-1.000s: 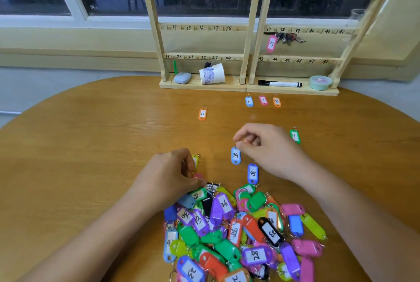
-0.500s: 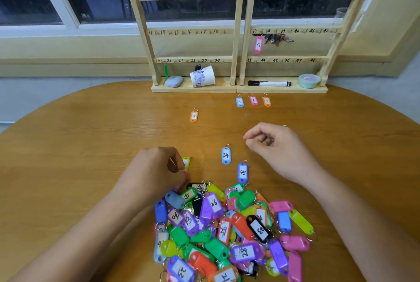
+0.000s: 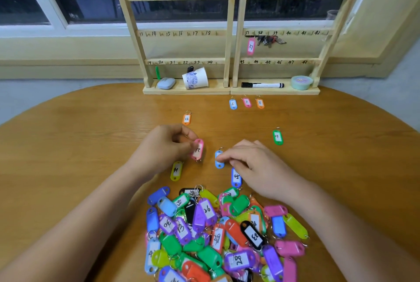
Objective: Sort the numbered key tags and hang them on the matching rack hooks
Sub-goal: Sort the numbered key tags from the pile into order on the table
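A heap of coloured numbered key tags (image 3: pixel 222 231) lies near me on the round wooden table (image 3: pixel 79 145). My left hand (image 3: pixel 162 147) pinches a pink tag (image 3: pixel 197 150) just above the table. A yellow tag (image 3: pixel 176 170) lies below it. My right hand (image 3: pixel 252 163) has its fingertips on a light blue tag (image 3: pixel 219 160), beside a blue tag 45 (image 3: pixel 236 177). The numbered wooden rack (image 3: pixel 231 31) stands at the far edge, with a pink tag 37 (image 3: pixel 250 46) and a bunch of keys (image 3: pixel 270 40) hanging on it.
Loose tags lie apart: orange 12 (image 3: pixel 186 119), blue 6 (image 3: pixel 233 104), pink 7 (image 3: pixel 247 102), orange 8 (image 3: pixel 260 103), green (image 3: pixel 277 137). On the rack base sit a paper cup (image 3: pixel 195 78), a marker (image 3: pixel 262 85), a tape roll (image 3: pixel 301 82) and a small grey case (image 3: pixel 166 83).
My left hand has lifted a pink tag out of the heap and moved it forward. My right hand has come back toward me onto the light blue tag.
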A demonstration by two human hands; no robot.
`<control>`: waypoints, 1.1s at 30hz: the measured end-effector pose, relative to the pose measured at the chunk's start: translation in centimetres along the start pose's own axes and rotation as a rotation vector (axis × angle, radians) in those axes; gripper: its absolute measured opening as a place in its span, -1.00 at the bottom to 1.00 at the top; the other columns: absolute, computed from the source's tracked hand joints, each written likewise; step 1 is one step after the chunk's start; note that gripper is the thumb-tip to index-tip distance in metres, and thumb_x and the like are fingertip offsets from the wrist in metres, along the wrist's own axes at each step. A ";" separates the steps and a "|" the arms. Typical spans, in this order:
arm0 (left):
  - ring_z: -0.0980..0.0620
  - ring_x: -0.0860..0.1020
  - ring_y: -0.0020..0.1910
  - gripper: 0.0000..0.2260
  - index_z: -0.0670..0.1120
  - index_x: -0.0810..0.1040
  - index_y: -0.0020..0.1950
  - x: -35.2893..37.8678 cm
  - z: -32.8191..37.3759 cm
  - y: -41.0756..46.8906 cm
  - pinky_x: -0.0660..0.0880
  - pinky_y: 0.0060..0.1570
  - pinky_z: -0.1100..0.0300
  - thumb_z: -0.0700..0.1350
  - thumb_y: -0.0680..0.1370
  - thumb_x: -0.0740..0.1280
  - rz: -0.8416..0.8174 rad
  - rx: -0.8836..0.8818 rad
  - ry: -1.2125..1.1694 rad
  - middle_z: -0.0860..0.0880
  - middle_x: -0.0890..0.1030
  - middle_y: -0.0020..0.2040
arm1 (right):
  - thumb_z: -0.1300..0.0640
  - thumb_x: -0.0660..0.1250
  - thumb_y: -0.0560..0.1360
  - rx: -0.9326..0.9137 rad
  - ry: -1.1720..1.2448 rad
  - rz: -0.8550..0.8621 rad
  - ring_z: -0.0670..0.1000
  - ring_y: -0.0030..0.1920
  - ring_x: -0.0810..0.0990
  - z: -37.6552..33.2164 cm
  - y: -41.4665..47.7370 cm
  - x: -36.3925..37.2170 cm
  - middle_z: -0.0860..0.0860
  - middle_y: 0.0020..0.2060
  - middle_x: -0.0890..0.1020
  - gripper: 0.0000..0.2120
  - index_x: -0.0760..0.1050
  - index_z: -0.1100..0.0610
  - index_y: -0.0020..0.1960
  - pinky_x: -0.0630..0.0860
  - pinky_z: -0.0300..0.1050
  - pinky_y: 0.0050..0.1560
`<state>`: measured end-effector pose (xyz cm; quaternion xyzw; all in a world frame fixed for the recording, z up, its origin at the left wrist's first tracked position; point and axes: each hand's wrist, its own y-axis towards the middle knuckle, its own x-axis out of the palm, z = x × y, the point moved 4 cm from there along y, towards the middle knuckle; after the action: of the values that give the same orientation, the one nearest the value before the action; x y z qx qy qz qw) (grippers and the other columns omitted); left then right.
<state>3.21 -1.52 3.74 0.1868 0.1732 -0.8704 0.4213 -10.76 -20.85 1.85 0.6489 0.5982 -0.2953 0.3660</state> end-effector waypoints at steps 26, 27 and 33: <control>-0.04 0.61 -0.22 -0.83 -0.30 0.60 0.00 3.1 -0.1 -1.7 0.50 -0.17 0.13 -0.21 0.59 0.51 -0.015 0.145 -0.374 -0.23 0.72 -0.17 | 0.14 0.53 0.57 0.103 0.612 0.217 -0.02 -0.19 0.54 0.1 0.5 0.9 -0.04 -0.18 0.65 -0.95 0.69 0.08 -0.06 0.45 -0.19 -0.12; -0.08 0.57 -0.24 -0.88 -0.24 0.64 -0.02 2.9 -0.1 -1.7 0.49 -0.18 0.07 -0.20 0.59 0.52 -0.023 0.167 -0.303 -0.18 0.71 -0.18 | 0.12 0.52 0.58 0.106 0.617 0.241 0.05 -0.13 0.58 0.2 0.5 0.5 -0.01 -0.15 0.65 -0.94 0.69 0.07 -0.07 0.49 -0.10 -0.06; 0.02 0.66 -0.17 -0.90 -0.05 0.72 0.02 3.2 0.6 -2.3 0.56 -0.05 0.10 -0.23 0.56 0.54 -0.109 0.278 -0.051 -0.03 0.76 -0.10 | 0.21 0.44 0.63 0.143 0.750 0.138 -0.01 -0.22 0.62 -0.2 0.3 0.7 0.06 -0.23 0.70 -0.91 0.65 0.11 -0.05 0.56 -0.12 -0.14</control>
<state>-0.63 -2.61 3.08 0.2113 0.0500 -0.9121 0.3478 -10.39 -20.36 1.45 0.7745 0.6232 -0.0532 0.0946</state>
